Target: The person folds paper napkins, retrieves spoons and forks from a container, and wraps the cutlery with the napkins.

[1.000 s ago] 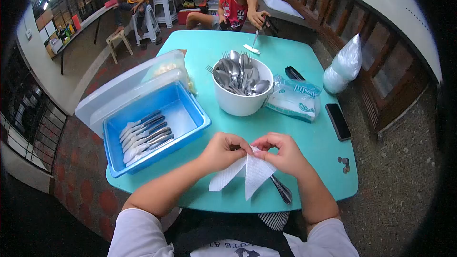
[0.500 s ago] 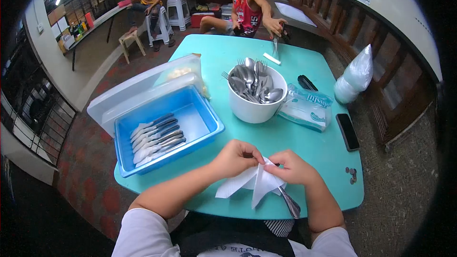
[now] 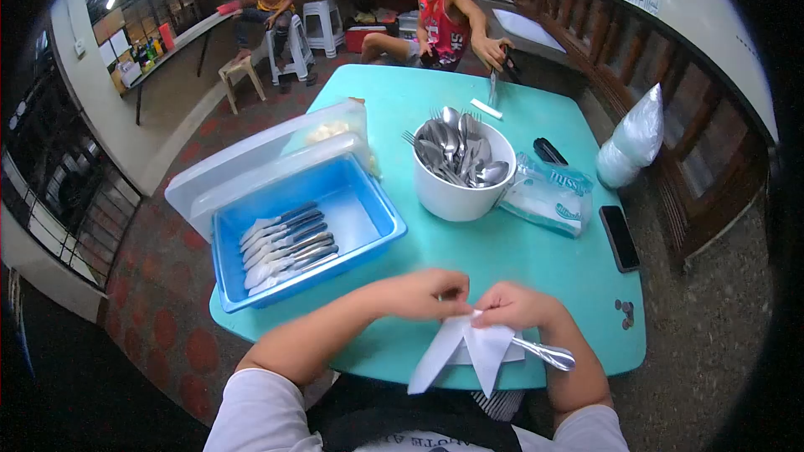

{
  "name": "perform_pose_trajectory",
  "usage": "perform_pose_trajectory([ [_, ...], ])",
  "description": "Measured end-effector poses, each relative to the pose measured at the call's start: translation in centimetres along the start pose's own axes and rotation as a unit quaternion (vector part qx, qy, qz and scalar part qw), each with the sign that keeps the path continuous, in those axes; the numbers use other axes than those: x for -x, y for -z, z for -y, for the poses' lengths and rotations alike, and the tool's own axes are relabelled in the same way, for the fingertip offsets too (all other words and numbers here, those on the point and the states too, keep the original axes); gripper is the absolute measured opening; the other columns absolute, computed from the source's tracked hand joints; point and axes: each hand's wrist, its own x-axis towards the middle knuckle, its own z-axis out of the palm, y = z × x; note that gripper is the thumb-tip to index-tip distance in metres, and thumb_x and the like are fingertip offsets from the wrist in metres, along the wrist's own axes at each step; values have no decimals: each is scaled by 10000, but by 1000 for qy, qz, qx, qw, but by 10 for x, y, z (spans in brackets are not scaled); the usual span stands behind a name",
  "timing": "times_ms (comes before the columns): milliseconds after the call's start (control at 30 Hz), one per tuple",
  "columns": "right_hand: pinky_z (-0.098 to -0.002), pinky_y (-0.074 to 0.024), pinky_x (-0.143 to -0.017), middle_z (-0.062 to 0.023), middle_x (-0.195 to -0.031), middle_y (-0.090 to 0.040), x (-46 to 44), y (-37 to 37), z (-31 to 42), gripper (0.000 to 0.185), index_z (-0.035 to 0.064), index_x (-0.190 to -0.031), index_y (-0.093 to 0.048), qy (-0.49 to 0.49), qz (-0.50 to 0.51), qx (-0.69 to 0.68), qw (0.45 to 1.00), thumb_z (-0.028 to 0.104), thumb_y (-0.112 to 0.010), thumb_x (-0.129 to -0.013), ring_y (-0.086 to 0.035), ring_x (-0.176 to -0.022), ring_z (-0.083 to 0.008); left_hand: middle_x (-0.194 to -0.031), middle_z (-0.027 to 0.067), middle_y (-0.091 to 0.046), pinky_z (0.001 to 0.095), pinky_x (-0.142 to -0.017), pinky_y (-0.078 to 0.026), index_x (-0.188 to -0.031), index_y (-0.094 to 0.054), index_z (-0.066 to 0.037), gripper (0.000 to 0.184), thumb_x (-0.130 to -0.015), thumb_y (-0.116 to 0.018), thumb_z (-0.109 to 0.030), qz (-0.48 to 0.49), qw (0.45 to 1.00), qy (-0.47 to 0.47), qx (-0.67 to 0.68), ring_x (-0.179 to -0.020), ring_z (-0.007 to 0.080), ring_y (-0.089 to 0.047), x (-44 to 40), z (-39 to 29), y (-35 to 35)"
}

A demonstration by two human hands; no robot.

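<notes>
My right hand (image 3: 521,306) pinches the top of a white paper napkin (image 3: 484,353), whose two pointed ends hang toward me. Beside it, my left hand (image 3: 429,293) has its fingers curled at the napkin's upper left edge, slightly blurred. A piece of metal cutlery lies in the napkin; only its patterned handle (image 3: 549,356) sticks out at the right, and its other end is hidden. To the left, a blue plastic bin (image 3: 368,238) holds several napkin-wrapped cutlery sets (image 3: 280,255) in a row. A white bucket (image 3: 459,199) full of spoons (image 3: 450,138) and forks stands beyond my hands.
On the turquoise table (image 3: 368,88) are a pack of tissues (image 3: 553,205), a phone (image 3: 620,238), coins (image 3: 626,313) and a black object (image 3: 548,151). A clear lid (image 3: 268,159) leans behind the bin. A plastic-wrapped roll (image 3: 628,142) stands right; a person (image 3: 444,25) sits opposite.
The napkin and the handle have swung so that the handle points more to the right. Both hands have shifted slightly, and the view has moved a little to the left.
</notes>
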Motion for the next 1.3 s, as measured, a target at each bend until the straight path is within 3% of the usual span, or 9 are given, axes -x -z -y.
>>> perform_pose_trajectory([
  [33, -264, -377, -523, 45, -645, -555, -2, 0, 0, 236, -4, -789, -663, -11, 13, 46, 999, 210, -648, -888, -470, -586, -52, -782, 54, -602, 284, -617, -516, -886, -551, -3, 218, -905, -650, -196, 28, 996, 73, -33, -686, 152, -616, 1, -9, 2],
  [100, -289, -379, -521, 27, -601, -537, -5, -1, -4, 275, 2, -761, -648, -31, 38, 138, 989, 251, -640, -877, -466, -569, -70, -752, 60, -615, 298, -568, -501, -916, -593, 0, 277, -927, -629, -274, 43, 995, 85, -42, -659, 135, -608, 2, -12, 1],
  [200, -280, -356, -513, 38, -594, -506, -6, -8, -2, 284, 1, -761, -651, -35, 55, 98, 993, 258, -653, -882, -436, -574, -59, -741, 69, -648, 297, -557, -497, -911, -654, 0, 289, -932, -622, -286, 65, 992, 105, -33, -624, 134, -614, 4, -9, -3],
  [433, -273, -381, -530, 31, -640, -558, -4, -3, -10, 252, -7, -881, -702, -63, 70, 114, 989, 240, -655, -882, -459, -602, -53, -665, 60, -632, 287, -532, -492, -811, -622, 1, 347, -963, -573, -307, 125, 987, 96, -32, -568, 127, -621, -2, -1, -16],
  [500, -288, -372, -530, 19, -616, -529, -3, -2, -8, 299, -14, -809, -659, -52, 74, 103, 990, 278, -645, -873, -451, -591, -70, -648, 55, -620, 285, -526, -492, -776, -596, 2, 369, -976, -555, -305, 134, 987, 93, -7, -562, 123, -621, -3, -2, -17],
  [733, -253, -409, -577, 21, -722, -616, 3, 5, -4, 298, -46, -949, -693, -50, 108, 74, 990, 244, -651, -896, -514, -671, -55, -632, 36, -593, 267, -517, -497, -786, -560, 2, 330, -991, -531, -255, 138, 984, 70, 89, -565, 117, -619, -5, 6, -24],
  [1033, -260, -436, -602, 6, -732, -619, 27, 26, 0, 300, 2, -938, -691, -49, 105, 33, 993, 294, -626, -908, -521, -674, -66, -647, 36, -605, 259, -494, -492, -813, -600, 22, 298, -974, -550, -224, 103, 980, 50, 160, -536, 110, -607, -4, -1, -22],
  [1133, -244, -442, -610, 6, -725, -619, 37, 50, -15, 270, 19, -899, -692, -61, 8, 28, 998, 282, -632, -900, -540, -680, -78, -652, 42, -612, 263, -497, -496, -807, -615, 28, 302, -968, -562, -222, 65, 988, 41, 134, -541, 111, -607, -5, -1, -11],
  [1300, -275, -418, -558, -33, -723, -590, 53, 91, -39, 182, 30, -815, -622, 137, -243, -146, 949, 202, -619, -873, -522, -609, -117, -671, 63, -627, 269, -503, -513, -863, -652, 53, 276, -947, -590, -203, -88, 987, 44, 125, -548, 128, -612, 7, -11, 18],
])
